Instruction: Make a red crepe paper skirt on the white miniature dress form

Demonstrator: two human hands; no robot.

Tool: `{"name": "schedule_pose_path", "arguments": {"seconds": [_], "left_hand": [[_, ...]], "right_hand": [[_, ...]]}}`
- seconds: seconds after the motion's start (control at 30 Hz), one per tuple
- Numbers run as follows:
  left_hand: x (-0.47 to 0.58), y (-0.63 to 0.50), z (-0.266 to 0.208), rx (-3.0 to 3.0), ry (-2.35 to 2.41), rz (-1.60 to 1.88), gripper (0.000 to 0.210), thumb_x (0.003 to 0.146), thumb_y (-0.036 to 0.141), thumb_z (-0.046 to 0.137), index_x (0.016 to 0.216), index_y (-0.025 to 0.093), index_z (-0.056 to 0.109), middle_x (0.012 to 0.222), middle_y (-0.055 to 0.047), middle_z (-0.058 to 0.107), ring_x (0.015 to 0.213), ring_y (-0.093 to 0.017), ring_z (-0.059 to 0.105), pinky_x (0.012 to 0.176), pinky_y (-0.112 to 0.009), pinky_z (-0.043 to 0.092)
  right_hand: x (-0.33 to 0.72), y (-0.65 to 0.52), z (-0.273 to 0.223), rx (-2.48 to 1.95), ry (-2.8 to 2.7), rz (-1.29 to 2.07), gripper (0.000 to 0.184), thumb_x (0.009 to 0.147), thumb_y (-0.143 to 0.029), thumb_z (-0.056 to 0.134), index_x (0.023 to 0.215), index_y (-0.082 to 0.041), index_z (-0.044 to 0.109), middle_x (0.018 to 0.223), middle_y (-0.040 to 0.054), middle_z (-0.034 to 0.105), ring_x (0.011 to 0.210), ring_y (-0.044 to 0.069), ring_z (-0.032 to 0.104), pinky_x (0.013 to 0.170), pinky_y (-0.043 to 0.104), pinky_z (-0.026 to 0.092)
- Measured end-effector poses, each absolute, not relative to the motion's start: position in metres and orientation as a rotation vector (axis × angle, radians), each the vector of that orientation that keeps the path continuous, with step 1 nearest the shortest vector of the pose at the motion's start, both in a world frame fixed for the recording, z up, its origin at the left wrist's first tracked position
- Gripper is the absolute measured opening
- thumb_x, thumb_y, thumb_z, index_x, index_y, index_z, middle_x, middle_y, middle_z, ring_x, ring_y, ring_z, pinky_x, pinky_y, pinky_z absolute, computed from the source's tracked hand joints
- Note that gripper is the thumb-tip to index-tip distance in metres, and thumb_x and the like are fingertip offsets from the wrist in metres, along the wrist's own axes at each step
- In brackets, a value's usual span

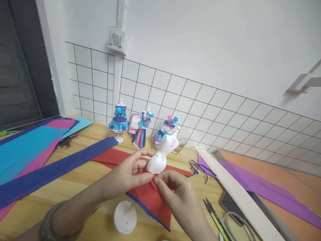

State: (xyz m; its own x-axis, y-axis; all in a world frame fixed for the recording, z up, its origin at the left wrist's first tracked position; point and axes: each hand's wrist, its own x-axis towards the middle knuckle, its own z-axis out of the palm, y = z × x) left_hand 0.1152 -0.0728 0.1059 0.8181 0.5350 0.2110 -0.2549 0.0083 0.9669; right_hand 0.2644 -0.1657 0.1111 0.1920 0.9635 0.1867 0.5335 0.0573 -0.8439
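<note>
A small white mannequin (158, 161) leans to the right in the middle of the view, its round stand base (125, 217) showing below. Red fabric with a blue edge (155, 202) hangs from the mannequin's lower end. My left hand (134, 169) curls around the back of the mannequin, its thumb pressing the top of the fabric against it. Close beside that thumb, my right hand (177, 190) pinches the fabric's upper edge between thumb and fingers. The fingertips nearly meet, and their contact point is partly hidden.
Small dressed mannequins (117, 117) stand along the wall by a wire grid (185, 97). Blue fabric strips (62, 169) lie left, a red strip (110, 157) behind my hands. Pointed metal tools (214, 216), a clear ring (238, 224) and a pale strip (235, 190) are right.
</note>
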Motion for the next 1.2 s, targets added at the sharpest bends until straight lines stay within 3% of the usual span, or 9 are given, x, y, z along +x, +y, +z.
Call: {"name": "schedule_pose_path", "arguments": {"seconds": [0.73, 1.2], "left_hand": [[0.1177, -0.0725, 0.1049, 1.455, 0.287, 0.641, 0.041, 0.081, 0.005, 0.051, 0.115, 0.024, 0.040, 0.105, -0.004, 0.065, 0.093, -0.014, 0.059, 0.081, -0.028, 0.043], [0.1170, -0.0762, 0.1082, 1.429, 0.263, 0.620, 0.040, 0.080, 0.010, 0.054, 0.115, 0.023, 0.040, 0.107, -0.006, 0.065, 0.099, -0.019, 0.058, 0.086, -0.034, 0.041]], "right_hand": [[0.2644, -0.1661, 0.1114, -1.466, -1.526, 0.619, 0.017, 0.083, -0.031, 0.052, 0.077, -0.022, 0.064, 0.075, -0.0003, 0.062, 0.067, 0.013, 0.052, 0.060, 0.024, 0.040], [0.2614, -0.1657, 0.1122, -1.522, -1.475, 0.547, 0.016, 0.083, -0.031, 0.051, 0.077, -0.019, 0.061, 0.074, 0.0008, 0.065, 0.065, 0.013, 0.054, 0.060, 0.024, 0.042]]}}
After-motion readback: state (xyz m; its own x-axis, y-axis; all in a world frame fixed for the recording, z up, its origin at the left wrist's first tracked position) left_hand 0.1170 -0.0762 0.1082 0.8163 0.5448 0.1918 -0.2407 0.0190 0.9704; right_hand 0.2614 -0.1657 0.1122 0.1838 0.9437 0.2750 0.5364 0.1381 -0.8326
